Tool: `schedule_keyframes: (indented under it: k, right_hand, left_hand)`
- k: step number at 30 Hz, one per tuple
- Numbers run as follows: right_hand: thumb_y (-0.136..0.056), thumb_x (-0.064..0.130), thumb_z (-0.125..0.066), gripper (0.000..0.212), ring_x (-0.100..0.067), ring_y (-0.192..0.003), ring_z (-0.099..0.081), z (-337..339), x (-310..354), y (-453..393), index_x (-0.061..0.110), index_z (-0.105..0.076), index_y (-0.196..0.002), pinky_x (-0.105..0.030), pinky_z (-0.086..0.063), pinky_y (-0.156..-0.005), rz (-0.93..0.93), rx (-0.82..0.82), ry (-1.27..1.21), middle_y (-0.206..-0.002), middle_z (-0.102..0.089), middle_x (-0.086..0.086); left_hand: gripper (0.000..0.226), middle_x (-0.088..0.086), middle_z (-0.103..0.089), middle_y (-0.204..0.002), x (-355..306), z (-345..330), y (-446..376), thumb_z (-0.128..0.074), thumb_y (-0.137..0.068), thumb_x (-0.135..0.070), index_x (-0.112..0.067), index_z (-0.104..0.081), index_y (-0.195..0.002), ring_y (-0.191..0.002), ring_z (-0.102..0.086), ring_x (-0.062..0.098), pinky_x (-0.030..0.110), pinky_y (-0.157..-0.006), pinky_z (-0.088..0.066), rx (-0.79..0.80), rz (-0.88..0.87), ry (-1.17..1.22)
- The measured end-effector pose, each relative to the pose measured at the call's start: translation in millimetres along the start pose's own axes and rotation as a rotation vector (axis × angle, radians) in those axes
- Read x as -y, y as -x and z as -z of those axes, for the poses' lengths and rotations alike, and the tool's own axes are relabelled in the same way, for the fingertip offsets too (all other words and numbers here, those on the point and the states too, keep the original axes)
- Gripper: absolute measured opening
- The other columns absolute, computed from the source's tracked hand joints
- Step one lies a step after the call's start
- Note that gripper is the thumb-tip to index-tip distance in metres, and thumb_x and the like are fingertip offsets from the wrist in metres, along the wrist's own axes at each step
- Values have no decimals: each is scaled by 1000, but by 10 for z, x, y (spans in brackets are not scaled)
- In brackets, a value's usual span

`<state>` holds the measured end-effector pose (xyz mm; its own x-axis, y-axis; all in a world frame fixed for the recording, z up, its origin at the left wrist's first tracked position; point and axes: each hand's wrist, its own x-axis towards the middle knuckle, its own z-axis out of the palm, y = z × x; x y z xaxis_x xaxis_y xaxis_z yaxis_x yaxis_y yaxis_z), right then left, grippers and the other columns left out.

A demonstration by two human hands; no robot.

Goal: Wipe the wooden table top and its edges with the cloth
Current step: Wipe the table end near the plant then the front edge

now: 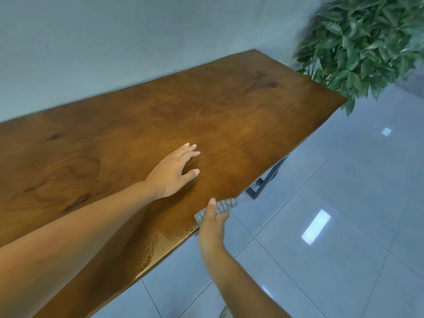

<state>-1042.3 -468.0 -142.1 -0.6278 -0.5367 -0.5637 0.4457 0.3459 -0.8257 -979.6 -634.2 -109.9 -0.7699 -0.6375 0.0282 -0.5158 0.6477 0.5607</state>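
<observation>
A long brown wooden table top (229, 106) runs from the lower left to the upper right, its back edge against the wall. My right hand (212, 223) grips a grey striped cloth (223, 206) pressed over the table's near edge. A wet, beaded streak shines on the wood just left of that hand. My left hand (174, 171) rests on the top with fingers spread, holding nothing, a little beyond the cloth.
A leafy green plant (360, 47) stands off the table's far right end. A dark metal table leg (266, 180) shows below the near edge. Glossy pale floor tiles (332, 226) lie to the right, a light wall (114, 42) behind.
</observation>
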Motion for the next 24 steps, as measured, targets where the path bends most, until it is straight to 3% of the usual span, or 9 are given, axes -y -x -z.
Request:
schedule_keyframes:
  k: [3, 7, 12, 17, 19, 22, 24]
  right_hand:
    - [-108, 51, -30, 60, -29, -137, -46, 125, 243, -248, 15, -24, -156, -36, -40, -108, 21, -61, 56, -141, -47, -5]
    - [-106, 57, -31, 66, -32, -135, -49, 365, 571, -723, 9, -39, -151, -40, -37, -111, 35, -154, 127, -144, -53, -12]
    - [-104, 61, -31, 73, -35, -142, -42, 336, 671, -728, 11, -25, -158, -45, -34, -115, -15, -245, 83, -157, -41, -16]
    - [-106, 53, -35, 71, -33, -144, -39, -47, 221, -22, 12, -13, -161, -41, -33, -115, 12, -215, 39, -160, -35, -15]
    - [-106, 53, -35, 70, -29, -135, -46, -245, -52, 339, 16, -12, -161, -37, -38, -108, 6, -177, 21, -155, -40, -11]
    - [-107, 50, -37, 61, -16, -112, -52, -514, -449, 778, 25, -15, -158, -20, -44, -84, -10, -128, -12, -138, -48, 1]
    - [-106, 50, -36, 62, -15, -110, -52, -623, -605, 948, 27, -11, -159, -14, -46, -73, -21, -107, -11, -137, -49, -1]
  left_hand:
    - [61, -13, -24, -167, 164, 134, 391, -55, -100, -49, -30, -38, -156, -155, -14, 5, 28, -120, -19, 11, -6, -62]
    - [71, -19, -17, -166, 393, 217, 894, -53, -94, -59, -35, -31, -157, -153, -8, 0, 29, -123, -17, 55, 23, -123]
    - [75, -29, -3, -163, 646, 261, 1488, -32, -93, -80, -44, -21, -159, -148, 6, -13, 19, -120, -3, 51, 11, -199]
    - [71, -23, 3, -168, 791, 225, 1779, -13, -96, -79, -47, -9, -159, -151, 14, -7, 24, -123, 4, 44, -3, -318]
    - [71, -21, 4, -168, 783, 218, 1776, -11, -98, -76, -44, -9, -161, -152, 14, -5, 24, -124, 5, 32, -14, -333]
    - [71, -17, 0, -170, 780, 217, 1765, -12, -100, -73, -39, -11, -162, -154, 11, -1, 27, -126, 2, 19, -38, -332]
    - [71, -15, -1, -170, 784, 214, 1775, -11, -100, -72, -37, -11, -163, -155, 9, 1, 29, -127, 1, 21, -48, -345]
